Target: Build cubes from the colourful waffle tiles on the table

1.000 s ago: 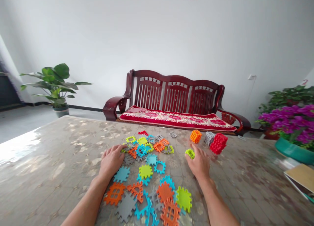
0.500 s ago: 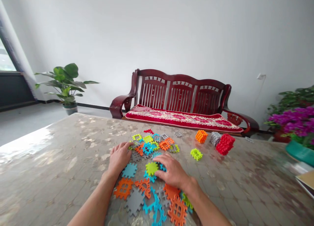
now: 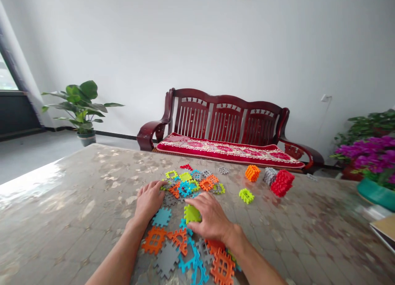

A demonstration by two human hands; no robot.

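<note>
My right hand [image 3: 210, 216] has thumb and fingers around a lime-green square interlocking tile [image 3: 191, 214], just above the near pieces. My left hand [image 3: 150, 199] lies palm down on the table, fingers stretched out, its fingertips at the left edge of the mixed pile. Below it lies a teal square tile [image 3: 161, 217]. Closer to me are an orange window tile [image 3: 154, 240], a grey square tile [image 3: 167, 258], an orange triangular frame [image 3: 179, 239] and a second orange window tile [image 3: 222, 267]. Blue frames [image 3: 200, 272] lie between them. The pile holds a blue tile [image 3: 185, 188].
On the right stand an orange stack [image 3: 252, 173], a grey stack [image 3: 270, 176], a red stack [image 3: 282, 183] and a small lime-green stack [image 3: 246, 195]. A teal flowerpot [image 3: 375, 193] is at the table's right edge. A wooden bench [image 3: 226, 116] stands beyond the table [image 3: 77, 202].
My right hand has closed on the lime-green tile and lifted it slightly, tilting it. My left hand has stayed about where it was.
</note>
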